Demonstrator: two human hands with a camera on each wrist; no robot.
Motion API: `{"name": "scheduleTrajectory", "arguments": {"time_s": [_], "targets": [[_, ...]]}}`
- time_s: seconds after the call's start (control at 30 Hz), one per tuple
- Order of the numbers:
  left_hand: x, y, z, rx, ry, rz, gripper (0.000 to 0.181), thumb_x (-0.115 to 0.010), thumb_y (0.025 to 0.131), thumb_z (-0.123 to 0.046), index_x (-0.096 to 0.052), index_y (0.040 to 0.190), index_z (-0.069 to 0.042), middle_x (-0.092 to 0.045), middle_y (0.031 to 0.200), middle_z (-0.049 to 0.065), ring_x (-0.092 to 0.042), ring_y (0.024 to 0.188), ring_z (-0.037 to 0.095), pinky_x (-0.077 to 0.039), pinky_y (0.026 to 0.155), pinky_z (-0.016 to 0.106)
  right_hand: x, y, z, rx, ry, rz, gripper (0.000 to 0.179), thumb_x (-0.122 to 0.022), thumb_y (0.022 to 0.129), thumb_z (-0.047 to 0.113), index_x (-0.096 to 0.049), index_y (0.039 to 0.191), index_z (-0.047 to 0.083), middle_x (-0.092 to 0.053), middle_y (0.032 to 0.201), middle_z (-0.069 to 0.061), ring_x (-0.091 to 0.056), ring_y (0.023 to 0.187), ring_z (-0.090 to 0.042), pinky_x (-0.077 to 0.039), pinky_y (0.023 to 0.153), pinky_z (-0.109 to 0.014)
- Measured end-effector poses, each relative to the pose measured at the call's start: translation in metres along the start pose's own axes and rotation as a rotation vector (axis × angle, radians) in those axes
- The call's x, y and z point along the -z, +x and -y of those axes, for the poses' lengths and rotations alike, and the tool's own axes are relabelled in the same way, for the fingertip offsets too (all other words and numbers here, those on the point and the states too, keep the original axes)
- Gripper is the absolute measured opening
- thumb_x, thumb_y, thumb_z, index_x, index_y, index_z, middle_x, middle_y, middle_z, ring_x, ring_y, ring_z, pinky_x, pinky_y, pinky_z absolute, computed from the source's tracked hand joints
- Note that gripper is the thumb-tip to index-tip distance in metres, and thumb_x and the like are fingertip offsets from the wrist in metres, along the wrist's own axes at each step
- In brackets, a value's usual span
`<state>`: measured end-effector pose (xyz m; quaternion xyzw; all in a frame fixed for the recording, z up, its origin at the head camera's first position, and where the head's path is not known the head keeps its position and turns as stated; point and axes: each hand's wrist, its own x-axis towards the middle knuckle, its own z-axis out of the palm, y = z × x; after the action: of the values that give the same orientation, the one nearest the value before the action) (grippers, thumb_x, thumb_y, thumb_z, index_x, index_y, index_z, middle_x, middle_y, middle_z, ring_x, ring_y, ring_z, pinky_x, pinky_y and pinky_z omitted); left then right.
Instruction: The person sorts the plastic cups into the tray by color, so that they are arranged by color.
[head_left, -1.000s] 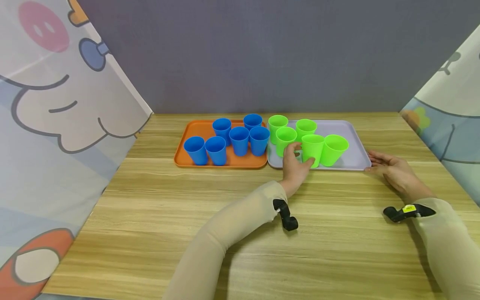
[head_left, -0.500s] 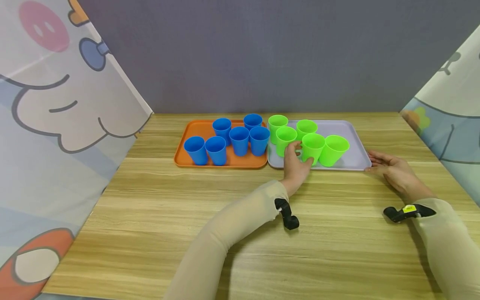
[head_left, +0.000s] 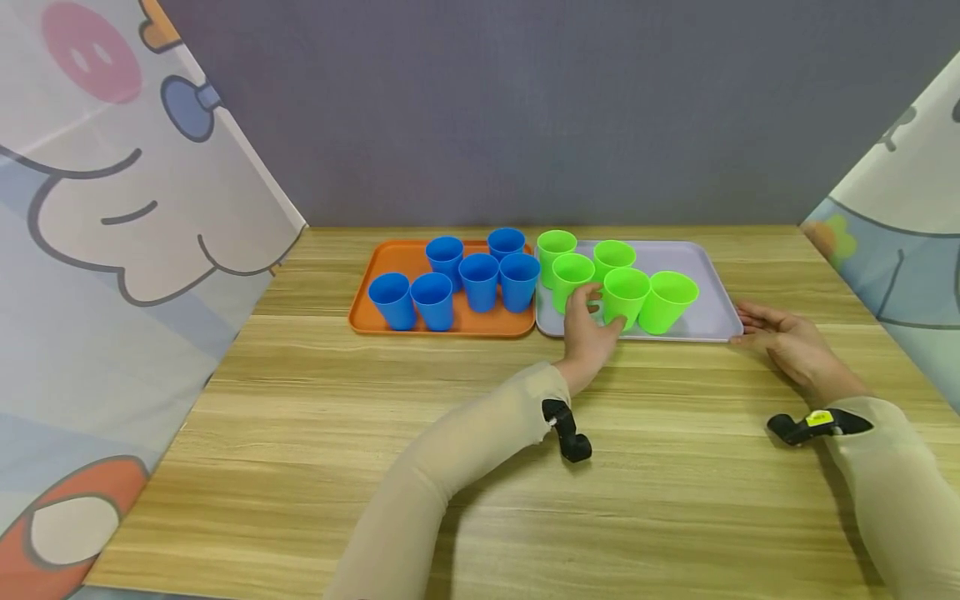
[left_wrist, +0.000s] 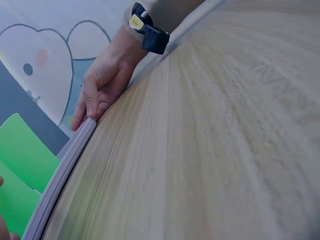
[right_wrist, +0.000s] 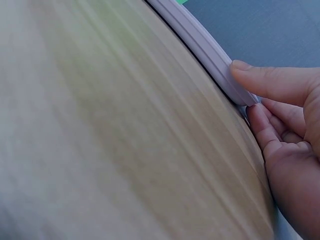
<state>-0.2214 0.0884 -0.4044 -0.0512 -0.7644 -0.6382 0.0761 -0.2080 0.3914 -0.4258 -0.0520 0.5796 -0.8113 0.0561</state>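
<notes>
My left hand (head_left: 588, 333) is at the front of the lavender tray (head_left: 716, 310), its thumb and fingers holding a green cup (head_left: 626, 298) low on its side. That cup stands upright on the tray, close beside another green cup (head_left: 667, 302) to its right. Part of the held cup is covered by the thumb. In the left wrist view, green plastic (left_wrist: 25, 150) fills the left edge, with only bits of finger and thumb showing. My right hand (head_left: 795, 346) pinches the tray's front right corner, the thumb (right_wrist: 270, 82) on the rim and fingers against its outer side.
More green cups (head_left: 556, 257) stand at the left of the lavender tray. An orange tray (head_left: 360, 310) adjoins it, bearing several upright blue cups (head_left: 432, 300). A grey panel (head_left: 525, 117) rises behind the wooden table (head_left: 337, 400), with printed cloth at both sides.
The held green cup has shifted slightly back and down onto the tray beside its neighbour, then stayed put. My left wrist has drifted a little left. My right hand keeps its place.
</notes>
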Motion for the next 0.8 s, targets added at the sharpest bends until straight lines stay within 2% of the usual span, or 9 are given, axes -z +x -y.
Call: {"name": "scheduleTrajectory", "arguments": {"time_s": [0.23,0.47,0.63,0.8], "targets": [[0.012,-0.004,-0.001,-0.005,-0.050,0.023,0.053,-0.077,0.083,0.001,-0.052,0.129,-0.005,-0.055,0.119,0.009,-0.056,0.109,0.029,-0.048,0.093,0.033,-0.001,0.000,0.001,0.002,-0.010,0.000,0.061,-0.049,0.080,-0.035,-0.074,0.111,0.011,-0.073,0.104,-0.004,-0.069,0.095,-0.010,-0.057,0.077,-0.020],[0.035,-0.009,0.003,-0.079,-0.081,0.077,0.052,-0.074,0.084,0.002,-0.050,0.130,-0.001,-0.054,0.124,0.017,-0.054,0.112,0.037,-0.048,0.095,0.044,-0.002,0.001,0.002,-0.005,0.012,0.009,0.057,-0.050,0.082,-0.033,-0.074,0.109,0.010,-0.072,0.103,-0.005,-0.069,0.094,-0.012,-0.057,0.076,-0.022],[0.058,-0.012,0.003,-0.126,-0.041,0.142,0.055,-0.075,0.083,-0.001,-0.048,0.131,0.001,-0.054,0.125,0.017,-0.053,0.115,0.037,-0.048,0.094,0.048,-0.001,0.000,0.002,-0.017,0.009,0.006,0.057,-0.050,0.082,-0.033,-0.075,0.109,0.011,-0.073,0.103,-0.004,-0.069,0.094,-0.011,-0.057,0.076,-0.021],[0.092,-0.011,0.003,-0.202,0.039,0.222,0.059,-0.078,0.082,-0.002,-0.046,0.132,0.002,-0.053,0.126,0.020,-0.050,0.118,0.041,-0.046,0.096,0.052,-0.002,0.001,0.004,-0.027,-0.034,-0.008,0.058,-0.052,0.081,-0.033,-0.075,0.108,0.013,-0.073,0.103,-0.002,-0.067,0.094,-0.008,-0.056,0.076,-0.018]]}}
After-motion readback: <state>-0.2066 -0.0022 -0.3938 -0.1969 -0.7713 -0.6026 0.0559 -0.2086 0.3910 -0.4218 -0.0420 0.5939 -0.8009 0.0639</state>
